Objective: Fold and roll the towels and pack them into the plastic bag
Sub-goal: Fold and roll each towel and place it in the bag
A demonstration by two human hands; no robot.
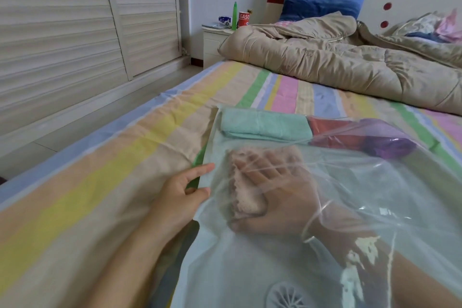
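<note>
Right hand (282, 197) inside plastic bag (237, 265), fingers wrapped round rolled pink towel (246, 205), likely bound for bag's far end, where green towel (265, 124), red towel (332, 132), purple towel (385, 142) sit in row. Left hand (180, 192) at bag's left edge, fingers loose, touching film, probably steadying it

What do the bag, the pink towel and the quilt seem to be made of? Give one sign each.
Bag: thin clear plastic film, glossy; the right hand shows through it.
Towel: soft terry-like cloth, matte; nubbly surface.
Quilt: padded fabric, faint sheen; puffy stitched panels, fibre unclear.
</note>
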